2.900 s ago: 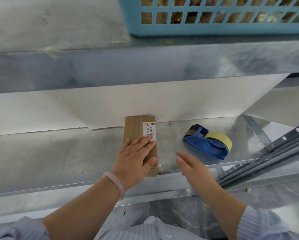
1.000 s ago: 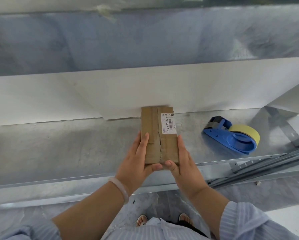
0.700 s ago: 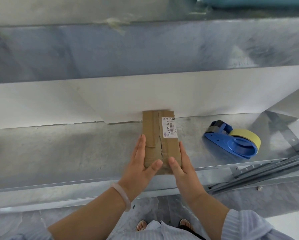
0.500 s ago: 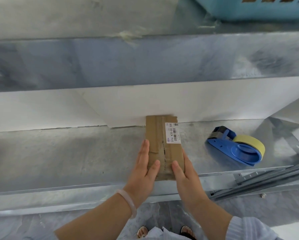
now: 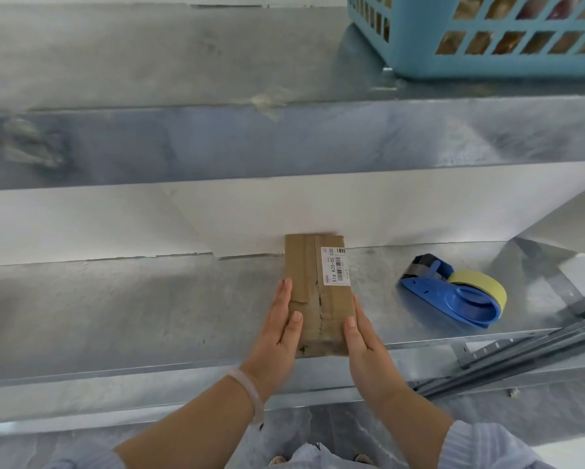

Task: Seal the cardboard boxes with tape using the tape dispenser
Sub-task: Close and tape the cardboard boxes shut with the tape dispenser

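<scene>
A small brown cardboard box (image 5: 313, 282) with a white barcode label lies lengthwise on the metal shelf (image 5: 132, 309), its far end against the white back panel. Tape runs along its top seam, torn near the middle. My left hand (image 5: 280, 336) presses flat against the box's left side, thumb on top. My right hand (image 5: 365, 346) presses against the right side, thumb on the near top corner. A blue tape dispenser (image 5: 453, 292) with a yellowish tape roll lies on its side to the right of the box, untouched.
A light blue plastic basket (image 5: 419, 45) with brown items stands on the upper shelf at top right. Grey metal rails (image 5: 528, 346) slope along the shelf's right front. The upper shelf's front beam (image 5: 284, 143) overhangs the work area.
My right hand came in from the right and joined the left on the box. Both hands slid the box back and now squeeze its sides; the view tilted upward.
</scene>
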Motion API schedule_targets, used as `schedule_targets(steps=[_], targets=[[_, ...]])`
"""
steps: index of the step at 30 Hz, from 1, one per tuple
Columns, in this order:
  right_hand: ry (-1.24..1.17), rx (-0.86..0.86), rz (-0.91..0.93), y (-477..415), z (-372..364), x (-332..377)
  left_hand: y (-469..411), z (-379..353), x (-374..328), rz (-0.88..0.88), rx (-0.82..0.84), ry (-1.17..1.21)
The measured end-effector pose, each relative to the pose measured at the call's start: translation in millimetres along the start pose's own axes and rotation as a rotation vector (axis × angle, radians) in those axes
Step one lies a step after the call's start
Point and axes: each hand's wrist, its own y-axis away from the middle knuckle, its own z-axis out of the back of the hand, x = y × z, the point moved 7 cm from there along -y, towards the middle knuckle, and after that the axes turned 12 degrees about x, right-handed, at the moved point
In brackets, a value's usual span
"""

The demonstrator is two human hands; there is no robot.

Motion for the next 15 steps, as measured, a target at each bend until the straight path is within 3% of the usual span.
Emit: schedule_targets(steps=[4, 8, 12, 15], targets=[[0.039, 0.015, 0.021, 5, -1, 7, 3, 8, -2, 0.009, -0.032, -0.154], [0.092, -0.034, 0.007, 18, 1, 3, 13, 21, 1, 0.029, -0.143, -0.143], [0.110, -0.128, -0.035, 25, 16, 6, 9, 35, 0, -0.005, -0.035, -0.293], [0.199, -0.299, -0.001, 25, 47, 25, -2, 52, -3, 0.007, 0.025, -0.360]])
